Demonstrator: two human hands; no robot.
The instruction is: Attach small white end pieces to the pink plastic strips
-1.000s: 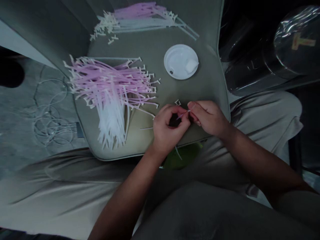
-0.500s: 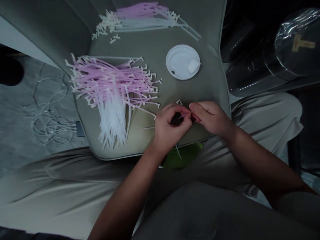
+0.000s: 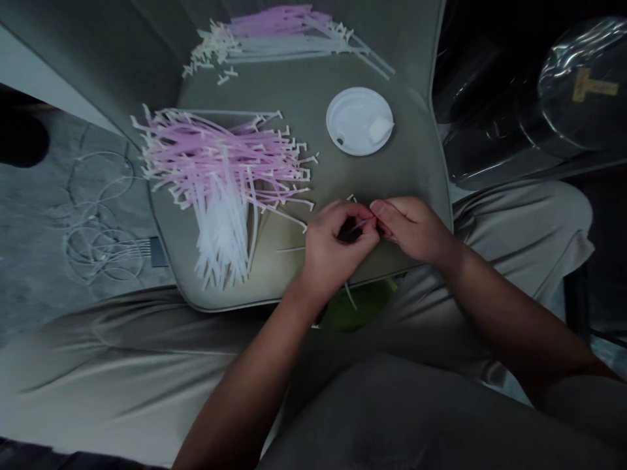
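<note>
My left hand (image 3: 337,241) is pinched round a thin pink tube (image 3: 360,225) over the front of the chair seat. My right hand (image 3: 411,225) meets it fingertip to fingertip, its thumb and fingers closed at the tube's end. What exactly lies between the right fingertips is hidden. A small white connector (image 3: 351,198) shows just behind the hands. Left of them lies a pile of pink tubes (image 3: 225,153) with white end fittings, and a bundle of plain white tubes (image 3: 223,228) rests across its front.
A white round lid (image 3: 360,121) with a small white piece on it sits beyond the hands. Farther back lie more pink and white tubes (image 3: 289,42) and loose white connectors (image 3: 215,49). Coiled thin tubing (image 3: 102,241) is on the floor, and something green (image 3: 360,305) is below the seat edge.
Both hands stay pinched together at almost the same spot. The left hand has shifted very slightly to the right; the piles and lid lie as before.
</note>
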